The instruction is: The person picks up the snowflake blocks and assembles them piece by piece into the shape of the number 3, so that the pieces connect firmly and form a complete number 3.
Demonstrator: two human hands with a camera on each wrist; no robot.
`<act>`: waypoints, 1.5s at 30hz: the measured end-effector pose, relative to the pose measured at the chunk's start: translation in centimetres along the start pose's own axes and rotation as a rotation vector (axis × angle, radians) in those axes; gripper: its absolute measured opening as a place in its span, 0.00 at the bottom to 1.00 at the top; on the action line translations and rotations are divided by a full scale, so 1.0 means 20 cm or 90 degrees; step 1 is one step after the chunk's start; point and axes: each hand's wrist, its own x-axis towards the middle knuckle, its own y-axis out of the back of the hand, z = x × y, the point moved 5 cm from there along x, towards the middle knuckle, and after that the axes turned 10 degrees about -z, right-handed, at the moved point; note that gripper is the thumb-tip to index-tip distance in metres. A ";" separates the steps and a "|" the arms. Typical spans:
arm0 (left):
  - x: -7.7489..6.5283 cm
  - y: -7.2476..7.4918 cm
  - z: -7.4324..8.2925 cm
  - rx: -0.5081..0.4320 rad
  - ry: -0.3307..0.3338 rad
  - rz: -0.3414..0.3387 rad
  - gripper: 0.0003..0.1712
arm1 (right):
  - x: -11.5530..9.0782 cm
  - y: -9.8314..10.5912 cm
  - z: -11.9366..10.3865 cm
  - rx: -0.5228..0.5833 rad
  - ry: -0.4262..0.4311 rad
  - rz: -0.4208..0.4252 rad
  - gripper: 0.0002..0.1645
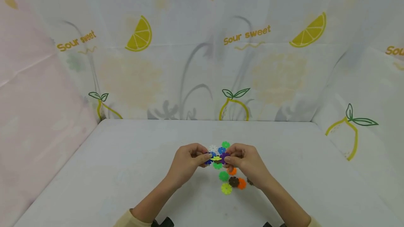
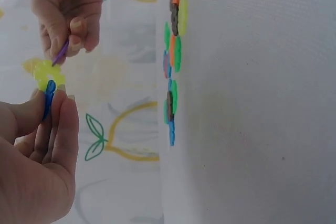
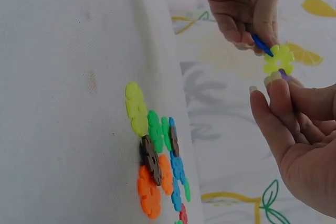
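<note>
My left hand [image 1: 186, 165] pinches a dark blue snowflake disc [image 2: 49, 98] between thumb and fingers. Opposite it, my right hand [image 1: 247, 160] pinches a purple snowflake disc [image 1: 223, 157] by its rim. Between the two sits a yellow-green snowflake disc [image 3: 279, 59], with the blue one at one side and the purple one at the other, both set edge-on against its notched rim. All three are held up above the table, as both wrist views show. Fingertips cover part of the blue and purple discs.
Loose snowflake discs lie on the white table [image 1: 126, 171] below and around the hands: a green one [image 1: 223, 176], a brown one [image 1: 234, 181], an orange one [image 1: 242, 184], a yellow one [image 1: 226, 188], a white one [image 1: 213, 148] and others. A printed curtain [image 1: 176, 80] stands behind.
</note>
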 end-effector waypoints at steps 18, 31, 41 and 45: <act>-0.05 -0.04 0.06 0.077 -0.100 0.085 0.04 | -0.03 -0.04 -0.06 -0.120 0.034 0.086 0.03; -0.04 -0.07 0.03 0.081 -0.092 0.092 0.04 | -0.04 -0.04 -0.04 -0.148 0.049 0.089 0.09; -0.05 -0.06 0.03 0.086 -0.100 0.094 0.04 | -0.02 -0.05 -0.03 -0.137 0.042 0.087 0.08; -0.04 -0.05 0.04 0.077 -0.096 0.090 0.04 | -0.02 -0.04 -0.02 -0.121 0.026 0.096 0.05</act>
